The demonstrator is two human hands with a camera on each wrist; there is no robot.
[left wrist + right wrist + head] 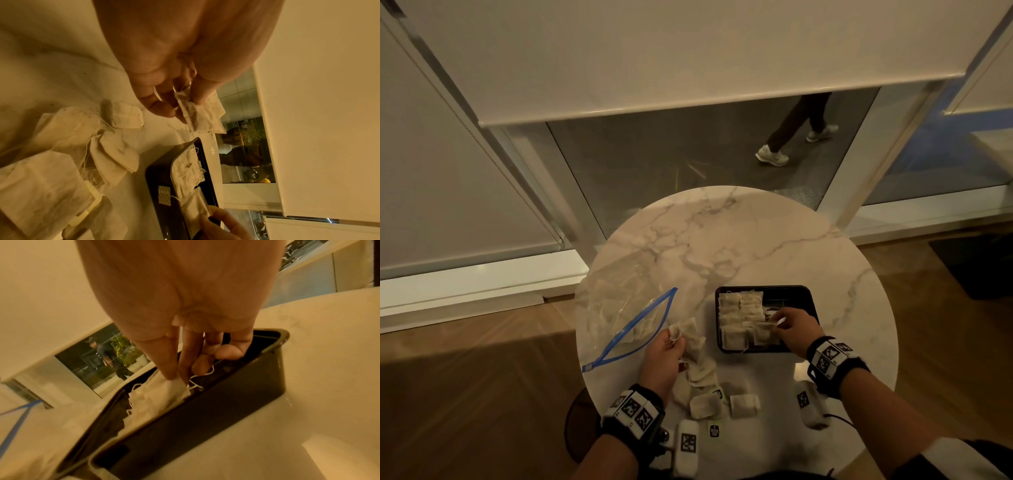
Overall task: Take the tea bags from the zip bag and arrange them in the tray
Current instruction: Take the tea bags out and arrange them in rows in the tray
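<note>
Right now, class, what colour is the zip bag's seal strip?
Blue, on the zip bag; clearest in the head view.

On the table point(739, 240), the zip bag point(626, 315) sits left and the tray point(799, 294) right, a bit apart. Tea bags point(739, 318) fill the tray's left part in rows. A loose pile of bags point(705, 387) lies between them, toward the near edge, with the left hand point(662, 363) at the pile and the right hand point(796, 329) over the tray.

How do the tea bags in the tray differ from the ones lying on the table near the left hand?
The tea bags in the tray lie in neat overlapping rows inside the black tray; the loose tea bags sprawl at odd angles on the table. The right hand touches the first group, the left hand the second. Both are pale with strings.
</note>
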